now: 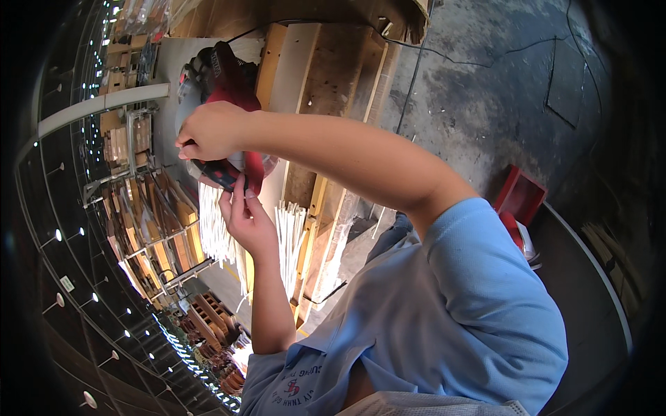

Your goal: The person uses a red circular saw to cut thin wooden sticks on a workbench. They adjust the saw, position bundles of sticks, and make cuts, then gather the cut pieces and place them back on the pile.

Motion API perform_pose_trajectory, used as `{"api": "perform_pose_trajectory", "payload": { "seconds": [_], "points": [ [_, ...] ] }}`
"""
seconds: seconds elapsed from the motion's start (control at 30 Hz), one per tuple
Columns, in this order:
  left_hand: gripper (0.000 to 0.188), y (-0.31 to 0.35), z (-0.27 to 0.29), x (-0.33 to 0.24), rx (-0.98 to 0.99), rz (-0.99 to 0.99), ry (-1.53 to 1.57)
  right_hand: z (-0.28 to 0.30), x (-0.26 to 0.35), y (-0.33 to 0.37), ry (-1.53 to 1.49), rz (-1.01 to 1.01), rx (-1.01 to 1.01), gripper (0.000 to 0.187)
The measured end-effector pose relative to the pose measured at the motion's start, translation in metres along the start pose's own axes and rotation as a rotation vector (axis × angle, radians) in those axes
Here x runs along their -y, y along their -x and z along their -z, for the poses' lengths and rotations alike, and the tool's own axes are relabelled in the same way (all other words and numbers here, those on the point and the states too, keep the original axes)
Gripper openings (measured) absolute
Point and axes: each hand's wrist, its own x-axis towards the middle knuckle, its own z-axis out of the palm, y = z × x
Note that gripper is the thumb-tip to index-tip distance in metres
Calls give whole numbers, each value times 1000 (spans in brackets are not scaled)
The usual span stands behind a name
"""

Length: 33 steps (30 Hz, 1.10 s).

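A red and black power saw (229,84), with what looks like a round blade guard, stands at the upper left of a wooden bench. My right hand (216,130) reaches across over it, fingers curled and closed; what they pinch, if anything, is hidden. Just below, my left hand (248,220) comes up from the lower edge. Its thumb and fingertips close at the end of the saw's black and red handle (220,173). Thin white sticks (288,232) lie in bundles beside and behind my left hand.
The long wooden bench (329,76) runs beside the saw, with a cardboard box (298,19) at its far end. A dark cable (458,61) crosses the concrete floor at right. Near my right elbow is a red tray (519,194). Racks of wooden pieces (152,232) stand at left.
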Motion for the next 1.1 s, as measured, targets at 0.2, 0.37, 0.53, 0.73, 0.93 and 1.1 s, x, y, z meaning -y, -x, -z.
{"api": "perform_pose_trajectory", "payload": {
  "seconds": [0.2, 0.37, 0.53, 0.73, 0.93, 1.1],
  "points": [
    [33, 7, -3, 6, 23, 5, 6, -3, -1, 8, -4, 17, -25, 35],
    [33, 6, -3, 0, 29, -4, 29, -1, 2, 10, 12, 2, -49, 35],
    [36, 8, -2, 1, 15, -29, 40, -6, 6, 18, 83, 1, -67, 41],
    [28, -17, 1, 7, -128, -123, -48, -30, 39, 54, 49, -57, -268, 51],
    [27, -40, 15, -19, -159, -40, 166, -44, 52, 3, 170, -112, -350, 24],
    [30, -28, 30, -44, -211, -150, 324, 10, 28, -77, 895, 143, -199, 21]
  ]
}}
